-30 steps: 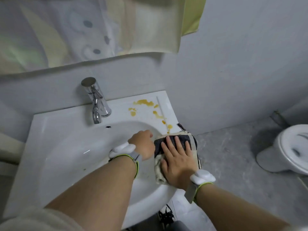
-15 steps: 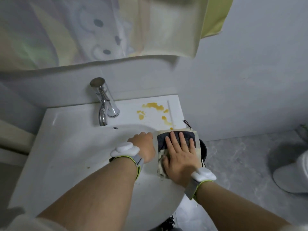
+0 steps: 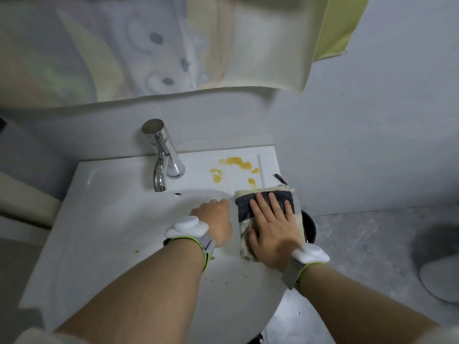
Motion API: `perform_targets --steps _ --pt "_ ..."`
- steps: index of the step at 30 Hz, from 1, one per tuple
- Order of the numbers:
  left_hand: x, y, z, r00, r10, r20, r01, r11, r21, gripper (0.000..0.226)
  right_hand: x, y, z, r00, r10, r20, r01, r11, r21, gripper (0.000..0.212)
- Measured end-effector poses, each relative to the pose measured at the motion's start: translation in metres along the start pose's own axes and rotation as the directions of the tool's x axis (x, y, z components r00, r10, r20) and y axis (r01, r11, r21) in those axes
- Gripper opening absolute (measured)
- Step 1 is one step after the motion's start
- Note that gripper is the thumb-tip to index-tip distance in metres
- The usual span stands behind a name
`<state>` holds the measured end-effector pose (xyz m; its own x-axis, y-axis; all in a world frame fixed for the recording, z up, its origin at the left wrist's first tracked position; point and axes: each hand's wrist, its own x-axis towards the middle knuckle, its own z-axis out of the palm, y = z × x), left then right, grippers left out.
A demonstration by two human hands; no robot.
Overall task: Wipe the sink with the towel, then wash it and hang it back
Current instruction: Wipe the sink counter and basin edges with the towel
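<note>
A folded grey and cream towel point(image 3: 243, 206) lies on the right rim of the white sink point(image 3: 104, 219). My right hand point(image 3: 272, 223) lies flat on top of it with straight fingers, pressing it down. My left hand point(image 3: 216, 219) rests beside the towel at the basin's edge, its fingers curled under and mostly hidden; it holds nothing I can see. Yellow stains point(image 3: 236, 163) mark the sink's back right ledge just beyond the towel. Small brown specks dot the front of the basin.
A chrome tap point(image 3: 162, 155) stands at the back of the sink. A pale patterned curtain point(image 3: 173, 45) hangs above on the grey wall. A dark bucket rim point(image 3: 310, 227) shows right of the sink. A white toilet point(image 3: 439, 281) sits at the far right on the grey floor.
My right hand has slid the towel further back along the right rim, closer to the yellow stains. My left hand stays beside it. The camera view has shifted to the left.
</note>
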<state>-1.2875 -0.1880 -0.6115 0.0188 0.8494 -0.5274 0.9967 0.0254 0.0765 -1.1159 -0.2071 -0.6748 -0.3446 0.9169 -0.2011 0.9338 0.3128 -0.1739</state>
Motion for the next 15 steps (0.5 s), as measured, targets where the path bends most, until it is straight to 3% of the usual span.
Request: perform_targets --steps 7,15 --pt "0.004 -0.008 -0.002 0.999 -0.032 -0.024 0.032 0.999 0.003 0.039 0.051 0.008 -0.010 1.000 -0.026 0.015 0.026 0.999 -0.025 0.069" --pt "0.019 -0.014 -0.007 0.999 -0.037 -0.034 0.036 0.999 -0.021 0.038 0.033 0.002 -0.007 1.000 -0.029 -0.003 0.029 0.999 -0.024 0.066"
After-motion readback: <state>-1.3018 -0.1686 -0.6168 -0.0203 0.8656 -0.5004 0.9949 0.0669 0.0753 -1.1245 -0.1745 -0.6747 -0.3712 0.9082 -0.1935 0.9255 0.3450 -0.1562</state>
